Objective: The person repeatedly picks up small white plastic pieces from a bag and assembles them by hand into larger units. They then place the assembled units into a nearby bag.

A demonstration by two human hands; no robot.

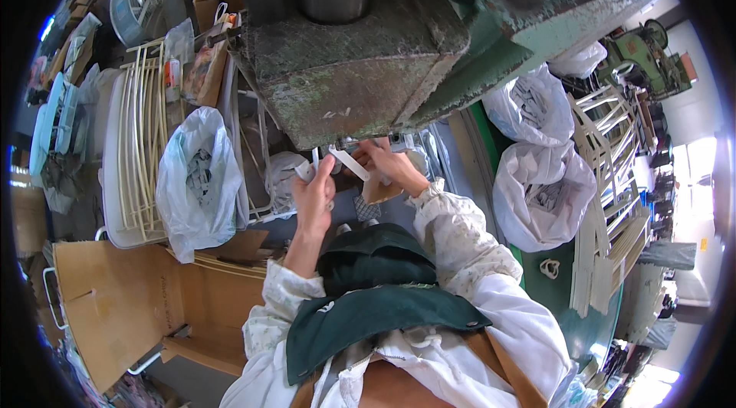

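My left hand (313,195) is closed, thumb up, around a flat white strip (351,165) that slants down toward the right. My right hand (392,166) is closed just right of the strip, its bent fingers up against the underside of a heavy press block (337,101). What those fingertips hold, if anything, is hidden. A tan cardboard-coloured piece (379,192) shows below the right hand. Both hands are directly under the block, in front of my dark green apron (383,301).
At left, a white bag (198,213) of small grey pieces leans by long cream strips (142,140); below stands an open cardboard box (115,308). At right are two white bags of pieces (540,216) and stacked pale metal frames (609,255) on a green surface.
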